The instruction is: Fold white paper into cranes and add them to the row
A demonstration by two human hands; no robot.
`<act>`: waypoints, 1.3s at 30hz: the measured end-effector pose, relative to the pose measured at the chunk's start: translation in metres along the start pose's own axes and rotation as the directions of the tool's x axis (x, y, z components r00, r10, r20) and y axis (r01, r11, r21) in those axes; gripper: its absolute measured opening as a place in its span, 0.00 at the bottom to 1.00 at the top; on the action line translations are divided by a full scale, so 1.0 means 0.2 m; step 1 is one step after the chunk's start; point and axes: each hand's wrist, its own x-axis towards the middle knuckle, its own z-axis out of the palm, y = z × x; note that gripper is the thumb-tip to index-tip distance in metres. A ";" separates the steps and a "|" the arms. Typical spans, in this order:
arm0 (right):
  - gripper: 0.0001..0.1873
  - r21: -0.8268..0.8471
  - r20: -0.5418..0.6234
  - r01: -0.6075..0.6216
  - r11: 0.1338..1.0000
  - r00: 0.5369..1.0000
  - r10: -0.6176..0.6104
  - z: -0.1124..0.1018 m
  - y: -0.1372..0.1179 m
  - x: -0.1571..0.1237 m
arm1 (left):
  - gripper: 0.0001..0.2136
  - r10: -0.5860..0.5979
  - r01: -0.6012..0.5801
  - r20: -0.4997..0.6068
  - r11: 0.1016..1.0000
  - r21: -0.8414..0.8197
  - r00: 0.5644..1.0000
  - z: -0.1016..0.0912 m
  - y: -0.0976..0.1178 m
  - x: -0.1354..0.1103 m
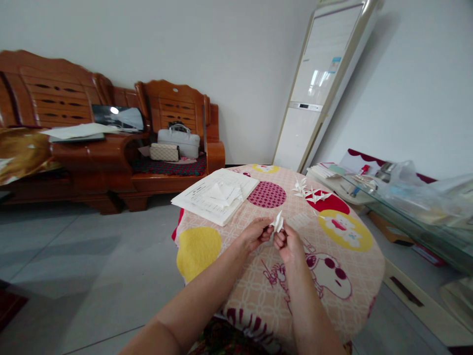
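Observation:
My left hand [255, 233] and my right hand [287, 243] meet over a round table covered by a patterned cloth [229, 291]. Both pinch a small folded piece of white paper [278, 222] between their fingertips, held just above the cloth. Several finished white folded paper figures [310, 192] lie on the cloth at the far side. A stack of white paper sheets [216, 195] rests at the far left of the table, with folded pieces on top.
A wooden sofa [111, 148] stands at the back left with a white handbag [179, 140], a small purse [164, 152] and papers. A tall white air conditioner [325, 84] leans in the corner. A glass-topped table [406, 207] with clutter is at the right.

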 end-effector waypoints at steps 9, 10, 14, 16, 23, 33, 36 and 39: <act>0.21 -0.034 0.103 -0.044 0.998 0.994 0.047 -0.03 -0.01 -0.01 | 0.13 -0.082 0.082 0.076 0.997 0.004 0.994 -0.03 0.01 0.00; 0.20 -0.038 0.114 -0.054 0.998 0.992 0.058 -0.03 -0.01 -0.02 | 0.13 -0.094 0.094 0.082 0.996 0.003 0.992 -0.03 0.02 0.00; 0.20 -0.068 0.150 -0.106 0.992 0.982 0.116 -0.04 -0.02 -0.02 | 0.11 -0.149 0.150 0.105 0.989 0.001 0.983 -0.02 0.03 0.00; 0.20 -0.072 0.171 -0.130 0.989 0.975 0.140 -0.05 -0.02 -0.02 | 0.11 -0.173 0.174 0.117 0.985 0.001 0.978 -0.02 0.04 -0.01; 0.18 -0.076 0.192 -0.145 0.987 0.969 0.157 -0.06 -0.02 -0.01 | 0.10 -0.204 0.207 0.131 0.978 -0.008 0.970 -0.02 0.05 -0.02; 0.20 -0.085 0.139 -0.101 0.991 0.984 0.112 -0.05 -0.03 -0.01 | 0.11 -0.132 0.130 0.042 0.990 0.055 0.990 -0.02 0.05 -0.02; 0.21 -0.073 0.058 -0.033 0.997 0.998 0.037 -0.04 -0.02 -0.01 | 0.12 -0.013 0.019 -0.062 0.995 0.101 0.998 -0.02 0.04 -0.01; 0.22 -0.068 -0.011 0.014 0.998 1.000 -0.015 -0.03 -0.02 0.00 | 0.13 0.047 -0.031 -0.120 0.991 0.133 0.992 -0.02 0.03 0.00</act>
